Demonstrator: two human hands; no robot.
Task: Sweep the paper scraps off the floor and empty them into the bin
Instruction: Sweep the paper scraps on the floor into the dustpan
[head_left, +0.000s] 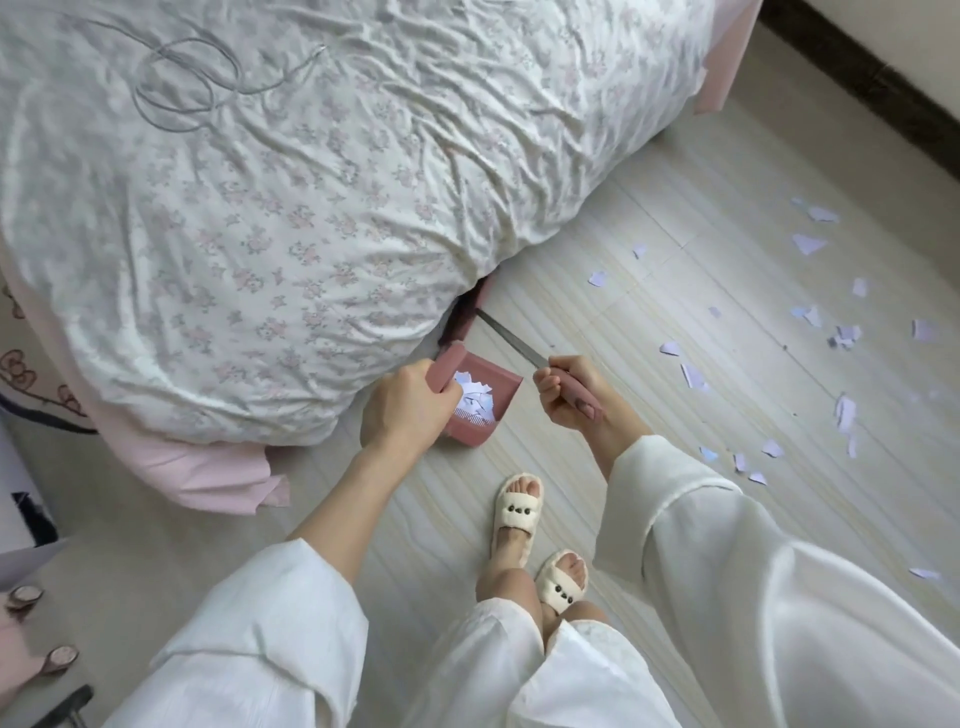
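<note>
Many paper scraps (810, 332) lie right of both hands (566, 392).

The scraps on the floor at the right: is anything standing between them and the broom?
Nothing visible does. Bare floor lies between the broom, gripped by the right hand, and the paper scraps. The left hand holds the dustpan by the bed.

Floral-sheeted bed (291, 208) on pale plank floor (675, 291)

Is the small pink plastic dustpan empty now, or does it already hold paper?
Not empty. The small pink plastic dustpan, held by the left hand, has white paper scraps piled inside.
</note>
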